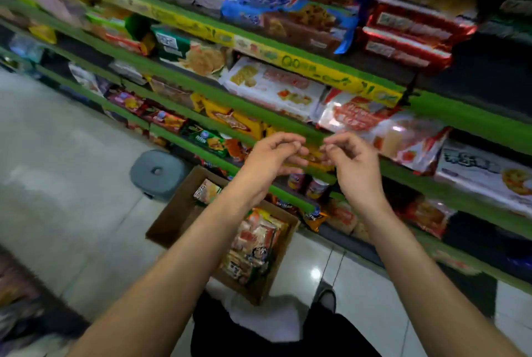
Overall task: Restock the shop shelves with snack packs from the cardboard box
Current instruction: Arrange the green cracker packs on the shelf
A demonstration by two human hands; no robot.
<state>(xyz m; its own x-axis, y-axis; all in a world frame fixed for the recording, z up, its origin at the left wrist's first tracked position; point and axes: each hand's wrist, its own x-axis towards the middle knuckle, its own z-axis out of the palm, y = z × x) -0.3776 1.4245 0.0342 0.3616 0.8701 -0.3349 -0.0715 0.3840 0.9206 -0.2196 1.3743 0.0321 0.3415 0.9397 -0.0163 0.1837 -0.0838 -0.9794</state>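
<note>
My left hand (276,155) and my right hand (352,161) are raised side by side in front of a green-edged shelf (288,123). Their fingers are loosely curled and the fingertips nearly meet. Right behind the fingertips a yellow-orange snack pack (315,159) lies on the shelf; I see no grip on it. Below my forearms the open cardboard box (172,221) stands on the floor. It holds several snack packs (253,244), mostly red, white and orange, stacked at its right side.
Several green-edged shelves full of biscuit and snack packs run from upper left to lower right. A grey round stool (157,172) stands on the tiled floor beyond the box. My dark trousers and shoe (326,297) show below the box. The picture is motion-blurred.
</note>
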